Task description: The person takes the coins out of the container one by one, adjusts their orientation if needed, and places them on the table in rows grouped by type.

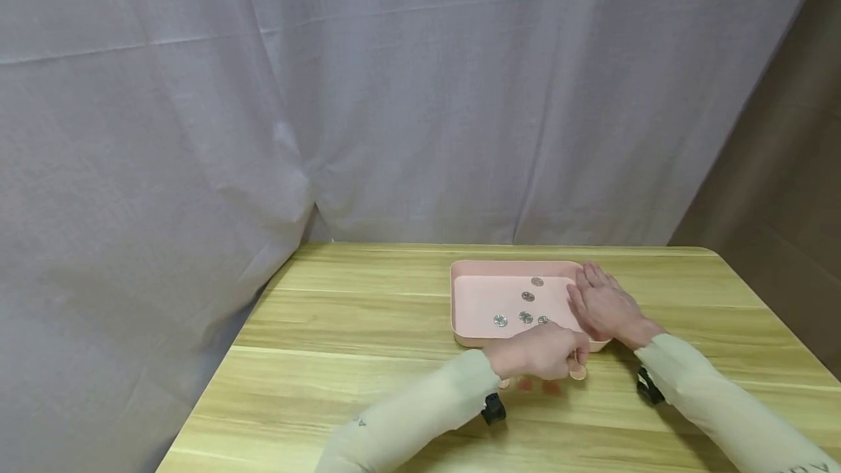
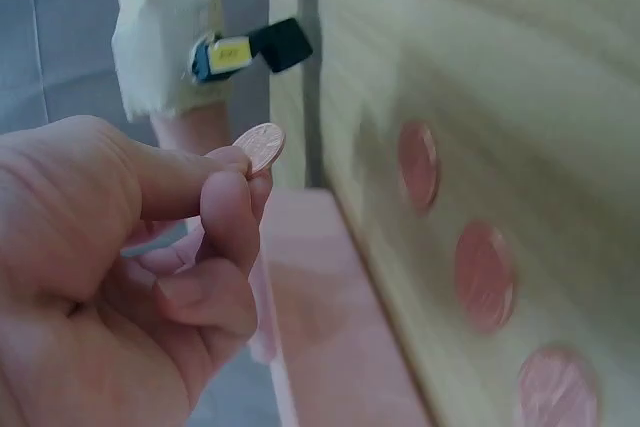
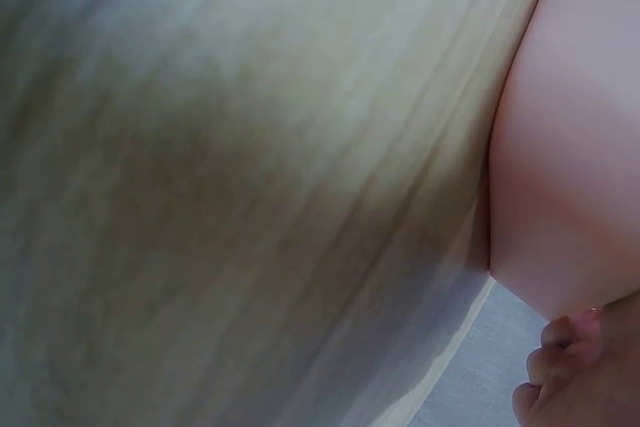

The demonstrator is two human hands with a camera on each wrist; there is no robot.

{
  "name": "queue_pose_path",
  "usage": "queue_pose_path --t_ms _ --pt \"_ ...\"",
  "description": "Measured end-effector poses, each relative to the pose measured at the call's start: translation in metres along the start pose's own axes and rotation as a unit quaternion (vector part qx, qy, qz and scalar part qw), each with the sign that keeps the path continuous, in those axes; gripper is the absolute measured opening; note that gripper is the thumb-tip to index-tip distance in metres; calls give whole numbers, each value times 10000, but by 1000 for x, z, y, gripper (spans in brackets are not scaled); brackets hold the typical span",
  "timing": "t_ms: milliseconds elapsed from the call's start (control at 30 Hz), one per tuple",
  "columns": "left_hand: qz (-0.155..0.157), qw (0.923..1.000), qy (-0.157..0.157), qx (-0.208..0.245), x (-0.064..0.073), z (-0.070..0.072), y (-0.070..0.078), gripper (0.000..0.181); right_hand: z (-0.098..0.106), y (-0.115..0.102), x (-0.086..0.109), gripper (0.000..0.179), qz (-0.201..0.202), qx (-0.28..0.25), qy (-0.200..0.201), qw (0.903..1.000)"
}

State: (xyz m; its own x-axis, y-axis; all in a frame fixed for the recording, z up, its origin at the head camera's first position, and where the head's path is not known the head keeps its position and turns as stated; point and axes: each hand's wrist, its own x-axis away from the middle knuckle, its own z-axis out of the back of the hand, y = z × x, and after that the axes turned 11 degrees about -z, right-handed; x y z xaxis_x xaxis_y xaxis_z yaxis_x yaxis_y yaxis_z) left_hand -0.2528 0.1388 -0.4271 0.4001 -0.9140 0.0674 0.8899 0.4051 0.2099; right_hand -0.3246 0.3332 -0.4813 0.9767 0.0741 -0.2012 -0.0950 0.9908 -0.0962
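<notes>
My left hand (image 1: 542, 351) is just in front of the pink tray (image 1: 460, 266), pinching a copper-coloured coin (image 2: 262, 146) between thumb and index finger. In the left wrist view its other fingers are curled. Below it, a row of copper-coloured coins (image 2: 485, 277) lies flat on the wood, partly covered by the hand in the head view. My right hand (image 1: 607, 306) holds the tray's right rim, its thumb on the inner side. Only several fingers (image 3: 545, 362) show at the tray's corner in the right wrist view. Several silver-coloured coins (image 1: 501, 320) lie spread inside the tray.
The wooden table (image 1: 355, 298) extends to the left, right and front of the tray. A grey curtain (image 1: 420, 108) hangs behind its far edge, with a brown surface (image 1: 775, 166) at the right. Dark wrist cameras (image 1: 493, 409) hang below both sleeves.
</notes>
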Motion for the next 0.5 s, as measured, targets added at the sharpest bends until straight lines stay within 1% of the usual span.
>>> queue_pose_path --t_ms 100,167,267,333,500 --pt "100 9996 -210 158 -1 -6 6 2 0 0 -1 62 -30 19 -47 10000" --pt "220 9987 -323 332 -1 -10 8 4 1 0 -1 62 -45 16 -80 10000" --pt "308 9983 -336 364 -2 -16 8 8 1 0 0 62 -85 0 -137 9999" --pt "328 9985 -340 293 -3 -19 8 7 1 -1 0 63 -98 -11 -163 9998" --pt "391 9985 -351 -168 -7 -27 7 4 1 -1 0 63 -101 -3 -166 9998"
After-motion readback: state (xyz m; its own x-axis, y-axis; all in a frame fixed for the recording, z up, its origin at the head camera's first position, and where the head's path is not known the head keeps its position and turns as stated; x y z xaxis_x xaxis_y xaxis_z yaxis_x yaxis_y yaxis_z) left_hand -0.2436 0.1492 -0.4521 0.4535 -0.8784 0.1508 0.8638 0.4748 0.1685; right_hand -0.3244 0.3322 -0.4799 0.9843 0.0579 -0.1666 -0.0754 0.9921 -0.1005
